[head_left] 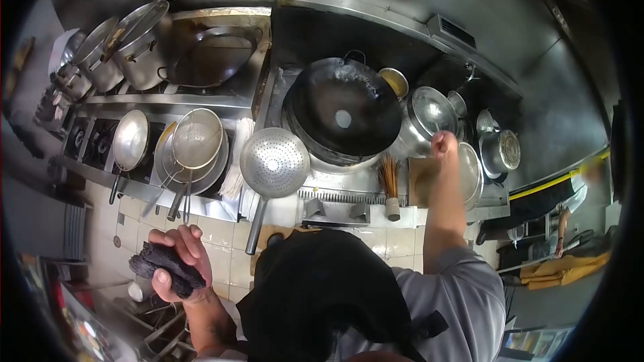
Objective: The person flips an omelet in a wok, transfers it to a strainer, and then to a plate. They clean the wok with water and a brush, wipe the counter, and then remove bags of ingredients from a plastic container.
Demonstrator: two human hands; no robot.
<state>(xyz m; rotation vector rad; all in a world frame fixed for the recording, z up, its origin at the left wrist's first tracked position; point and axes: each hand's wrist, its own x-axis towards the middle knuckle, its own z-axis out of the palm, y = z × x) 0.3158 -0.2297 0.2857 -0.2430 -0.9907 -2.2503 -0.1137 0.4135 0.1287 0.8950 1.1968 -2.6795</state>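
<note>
My left hand (196, 255) is closed around a crumpled dark cloth (164, 267), held up in front of the stove at the left. My right hand (443, 146) reaches forward with its fingers curled, right at the near edge of a round metal bowl-shaped vessel (429, 108). What those fingers hold, if anything, is hidden. A large black wok (315, 107) sits on the burner between my hands, with a pale round spot in its bottom. A perforated skimmer (275, 157) with a long handle rests at the wok's near left.
A bamboo brush (390, 181) stands at the counter's front edge. Metal pots (141, 57) and strainers (197, 137) crowd the left burners. Another pot (500, 151) is at the right. A person (570, 194) stands far right.
</note>
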